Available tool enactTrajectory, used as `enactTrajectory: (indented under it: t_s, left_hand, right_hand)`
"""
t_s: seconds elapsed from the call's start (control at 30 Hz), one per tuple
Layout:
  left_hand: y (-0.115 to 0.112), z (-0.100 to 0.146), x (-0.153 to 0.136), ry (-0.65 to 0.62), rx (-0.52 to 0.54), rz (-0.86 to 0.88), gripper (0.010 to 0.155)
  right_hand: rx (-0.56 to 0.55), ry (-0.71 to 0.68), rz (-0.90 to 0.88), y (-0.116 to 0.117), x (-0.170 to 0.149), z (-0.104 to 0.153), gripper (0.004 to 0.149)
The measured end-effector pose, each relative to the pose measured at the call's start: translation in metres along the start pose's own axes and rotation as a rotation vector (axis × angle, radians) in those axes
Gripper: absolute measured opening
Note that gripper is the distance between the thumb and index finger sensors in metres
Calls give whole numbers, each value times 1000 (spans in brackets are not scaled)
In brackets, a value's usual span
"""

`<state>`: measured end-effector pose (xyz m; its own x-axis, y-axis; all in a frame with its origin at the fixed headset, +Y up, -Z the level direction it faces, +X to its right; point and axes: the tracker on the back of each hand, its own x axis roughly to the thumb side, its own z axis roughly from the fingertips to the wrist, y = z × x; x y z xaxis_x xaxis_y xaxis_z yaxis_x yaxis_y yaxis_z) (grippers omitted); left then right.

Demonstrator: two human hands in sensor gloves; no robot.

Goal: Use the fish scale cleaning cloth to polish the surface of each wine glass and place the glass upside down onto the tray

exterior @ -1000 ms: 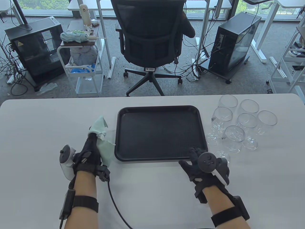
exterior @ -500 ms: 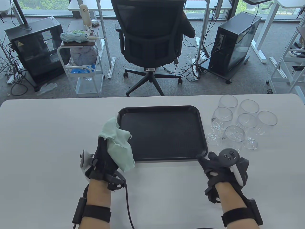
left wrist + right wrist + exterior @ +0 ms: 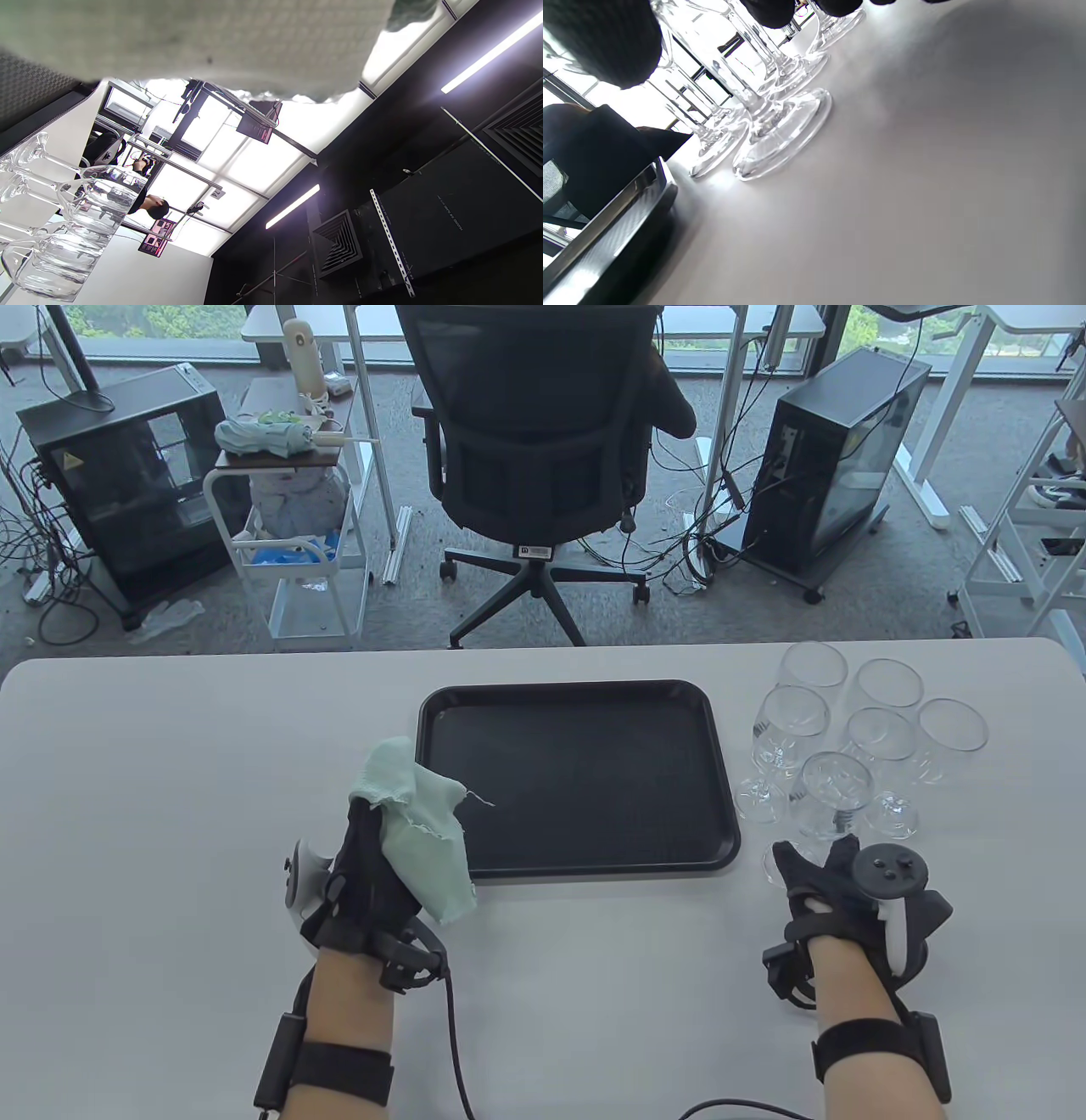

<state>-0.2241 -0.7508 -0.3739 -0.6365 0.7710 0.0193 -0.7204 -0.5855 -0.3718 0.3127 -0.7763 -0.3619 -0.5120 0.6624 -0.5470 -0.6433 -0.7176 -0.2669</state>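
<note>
I see the six wine glasses (image 3: 857,729) standing upright in a cluster on the white table (image 3: 170,746), just right of the black tray (image 3: 577,861), and my right hand (image 3: 836,882) has its fingers at the stem of the nearest glass (image 3: 836,797), though I cannot tell whether they have closed on it. My left hand (image 3: 369,865) grips the pale green cloth (image 3: 420,823) at the tray's near-left corner.
</note>
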Motion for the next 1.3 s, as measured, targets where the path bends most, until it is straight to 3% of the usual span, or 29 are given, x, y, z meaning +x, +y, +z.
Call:
enactTrajectory:
  t_s: [0.23,0.33,0.43,0.63,0.77,0.9,1.13,1.23,1.3]
  left_hand:
    - [0,0,0,3,-4,-9,64]
    - [-1,0,0,5,-5,-9,64]
    - [-1,1,0,5,-7,-10,64]
    - [-1,1,1,-3,-19,-15,64]
    - [-1,1,3,-9,-22,-26,64]
    - [-1,2,3,-5,-22,-35,64]
    - [-5,2,5,2,-32,-124,64]
    - [-23,-2,13,-2,-100,-245,65]
    - [-48,-5,21,-67,-178,-414,64]
  right_hand:
    - [-17,37,-146,2,-1,-11,68]
    - [-3,21,-200,4,-1,-9,51]
    - [4,-26,-207,1,1,-3,45]
    - [-28,-310,-175,-20,30,29,43]
    - [-128,-636,-41,-26,68,65,43]
    - [-220,-918,102,-5,104,101,44]
    - [-204,-1099,448,65,115,130,45]
    - [-200,-1120,542,75,115,134,45]
    - [-196,-1130,533,77,116,135,45]
